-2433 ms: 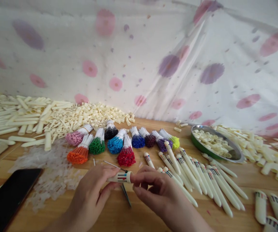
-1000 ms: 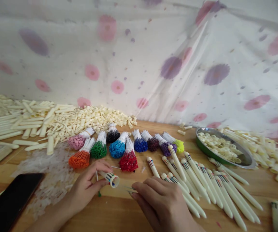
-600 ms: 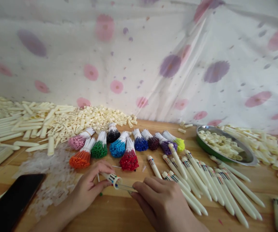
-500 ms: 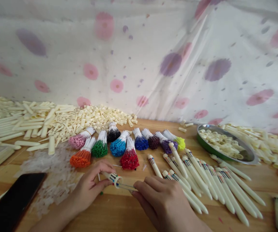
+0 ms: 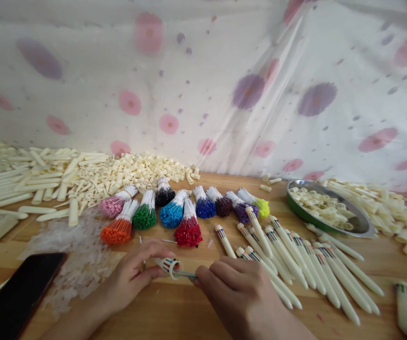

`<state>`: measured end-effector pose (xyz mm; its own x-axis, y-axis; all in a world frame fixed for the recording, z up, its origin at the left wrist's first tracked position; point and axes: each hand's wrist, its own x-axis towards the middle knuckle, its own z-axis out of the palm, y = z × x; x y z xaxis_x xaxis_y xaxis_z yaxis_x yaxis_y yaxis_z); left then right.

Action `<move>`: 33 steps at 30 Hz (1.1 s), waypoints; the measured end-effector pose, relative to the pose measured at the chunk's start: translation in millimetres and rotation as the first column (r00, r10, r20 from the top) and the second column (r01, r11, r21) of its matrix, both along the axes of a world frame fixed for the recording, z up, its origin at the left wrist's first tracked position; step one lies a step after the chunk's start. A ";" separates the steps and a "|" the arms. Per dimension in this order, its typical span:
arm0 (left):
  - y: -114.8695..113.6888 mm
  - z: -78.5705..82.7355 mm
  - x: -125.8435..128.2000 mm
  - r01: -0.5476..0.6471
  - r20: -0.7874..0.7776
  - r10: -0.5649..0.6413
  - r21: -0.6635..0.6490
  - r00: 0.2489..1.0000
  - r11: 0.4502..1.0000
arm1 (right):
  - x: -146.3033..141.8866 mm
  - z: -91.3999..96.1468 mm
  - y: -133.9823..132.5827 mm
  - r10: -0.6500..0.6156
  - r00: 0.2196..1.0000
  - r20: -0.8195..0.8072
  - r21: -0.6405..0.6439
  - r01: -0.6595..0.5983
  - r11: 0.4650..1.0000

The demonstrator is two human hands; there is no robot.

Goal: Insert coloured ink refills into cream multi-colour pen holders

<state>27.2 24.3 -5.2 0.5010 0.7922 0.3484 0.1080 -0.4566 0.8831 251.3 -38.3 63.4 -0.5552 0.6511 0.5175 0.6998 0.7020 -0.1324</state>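
Observation:
My left hand (image 5: pixel 134 274) pinches a cream slotted pen barrel top (image 5: pixel 168 267) with coloured sliders in its slots. Its open end faces right. A thin white refill with a green end also shows by the left fingers, partly hidden. From the right, my right hand (image 5: pixel 241 290) is closed on thin rods (image 5: pixel 188 274), which look like pen refills and reach into the barrel's open end. How many there are I cannot tell. Just beyond the hands lie bundles of refills, among them a red bundle (image 5: pixel 188 229) and an orange bundle (image 5: pixel 117 229).
Several multicolour pens (image 5: pixel 295 264) lie at the right, by a green-sided metal dish (image 5: pixel 364 229) of cream rings. Cream pen parts (image 5: pixel 47 174) are heaped at the back left. A phone (image 5: pixel 22 293) lies near clear plastic bits (image 5: pixel 79 259) on the left.
The barrel top has come slightly closer to my right fingers, its open end turned a little more into view. The rods, earlier spread apart, now appear closer together. The view has shifted slightly.

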 end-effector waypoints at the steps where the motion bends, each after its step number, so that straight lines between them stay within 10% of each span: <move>1: -0.1 -0.3 -0.4 0.008 -0.010 -0.008 0.010 1.000 1.000 | -0.1 0.2 -0.5 0.002 1.000 0.000 -0.004 -0.002 1.000; 33: -2.2 -1.7 6.6 0.072 0.173 -0.054 -0.102 0.983 0.992 | -0.2 0.2 -2.0 0.012 1.000 -0.006 0.112 -0.011 0.994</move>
<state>33.8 22.1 -6.9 0.4917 0.7985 0.3473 -0.0738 -0.3592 0.9303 251.1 -40.3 63.5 -0.5583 0.5823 0.5910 0.6910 0.7206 -0.0571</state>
